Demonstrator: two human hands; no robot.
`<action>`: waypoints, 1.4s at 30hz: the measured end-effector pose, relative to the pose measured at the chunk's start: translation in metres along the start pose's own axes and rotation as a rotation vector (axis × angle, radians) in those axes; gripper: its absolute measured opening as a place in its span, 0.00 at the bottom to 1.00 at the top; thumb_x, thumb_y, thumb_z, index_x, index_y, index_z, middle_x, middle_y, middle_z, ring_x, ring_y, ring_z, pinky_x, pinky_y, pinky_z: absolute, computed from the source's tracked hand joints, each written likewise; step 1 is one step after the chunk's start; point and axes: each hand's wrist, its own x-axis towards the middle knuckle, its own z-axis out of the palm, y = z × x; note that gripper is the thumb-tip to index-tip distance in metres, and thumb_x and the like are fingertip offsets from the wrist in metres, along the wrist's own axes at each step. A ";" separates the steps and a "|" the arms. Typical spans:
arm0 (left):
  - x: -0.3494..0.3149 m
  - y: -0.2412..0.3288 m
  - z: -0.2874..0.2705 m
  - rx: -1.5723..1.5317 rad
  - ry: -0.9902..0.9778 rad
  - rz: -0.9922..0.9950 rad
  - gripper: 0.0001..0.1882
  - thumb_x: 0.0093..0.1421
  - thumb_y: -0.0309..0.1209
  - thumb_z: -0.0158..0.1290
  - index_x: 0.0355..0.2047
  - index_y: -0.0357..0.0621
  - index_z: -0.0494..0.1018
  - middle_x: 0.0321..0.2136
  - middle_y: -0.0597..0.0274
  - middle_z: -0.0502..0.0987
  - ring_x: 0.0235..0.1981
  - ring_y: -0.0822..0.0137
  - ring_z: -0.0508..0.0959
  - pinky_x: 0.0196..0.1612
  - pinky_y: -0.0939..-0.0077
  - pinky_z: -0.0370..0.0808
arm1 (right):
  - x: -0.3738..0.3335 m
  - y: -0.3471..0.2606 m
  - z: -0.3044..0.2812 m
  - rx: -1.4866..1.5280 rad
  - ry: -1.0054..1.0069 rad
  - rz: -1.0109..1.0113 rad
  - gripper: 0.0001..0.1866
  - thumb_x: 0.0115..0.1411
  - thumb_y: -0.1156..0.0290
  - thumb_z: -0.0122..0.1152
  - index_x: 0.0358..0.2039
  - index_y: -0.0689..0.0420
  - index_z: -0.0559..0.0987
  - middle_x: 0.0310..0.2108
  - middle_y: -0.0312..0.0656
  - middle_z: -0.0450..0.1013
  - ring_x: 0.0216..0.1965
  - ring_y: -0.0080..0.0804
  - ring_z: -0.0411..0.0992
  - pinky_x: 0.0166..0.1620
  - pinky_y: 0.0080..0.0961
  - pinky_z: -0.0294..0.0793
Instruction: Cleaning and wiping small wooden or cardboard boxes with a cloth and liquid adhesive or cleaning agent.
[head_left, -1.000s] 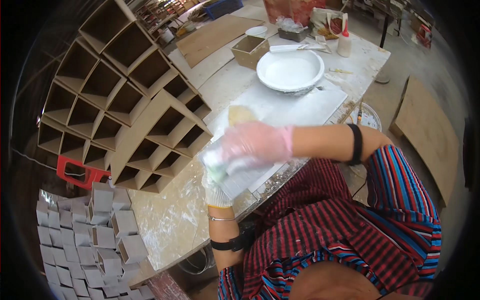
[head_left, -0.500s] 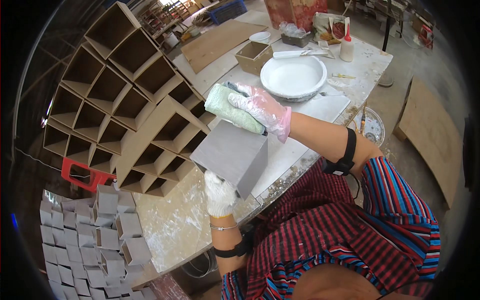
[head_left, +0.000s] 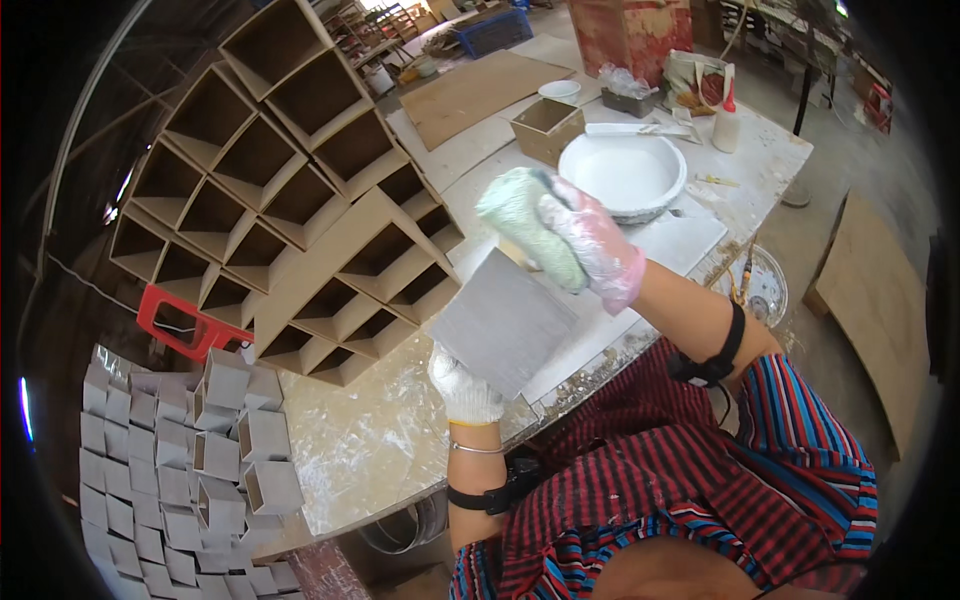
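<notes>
A grey-coated box (head_left: pixel 505 320) is tilted over the near part of the worktable, one broad flat face turned up. My left hand (head_left: pixel 465 387), in a white knit glove, grips the box at its lower left edge; some of its fingers are hidden behind the box. My right hand (head_left: pixel 596 245), in a clear plastic glove with a pink cuff, is closed around a pale green fuzzy pad (head_left: pixel 532 225). That pad is just above the box's far right edge; whether they touch I cannot tell. Beyond my right hand sits a white basin (head_left: pixel 622 172) with white inside.
Bare brown boxes (head_left: pixel 300 170) are stacked on the left. Below them, many grey boxes (head_left: pixel 185 470) stand near a red plastic stool (head_left: pixel 180 325). An open brown box (head_left: pixel 547 130), a small white bowl (head_left: pixel 560 92) and a red-tipped bottle (head_left: pixel 726 125) stand around the basin.
The box has tilted, so one broad face shows where two showed before. My right hand has lifted the pad off the box's far edge. The whole view has shifted somewhat.
</notes>
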 end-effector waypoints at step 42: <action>-0.008 0.016 -0.003 0.136 -0.053 0.132 0.17 0.63 0.36 0.46 0.47 0.36 0.70 0.45 0.51 0.75 0.45 0.55 0.76 0.50 0.60 0.73 | 0.041 0.009 -0.004 -0.494 -0.083 -0.122 0.18 0.61 0.63 0.56 0.48 0.59 0.75 0.38 0.40 0.76 0.36 0.20 0.72 0.40 0.20 0.72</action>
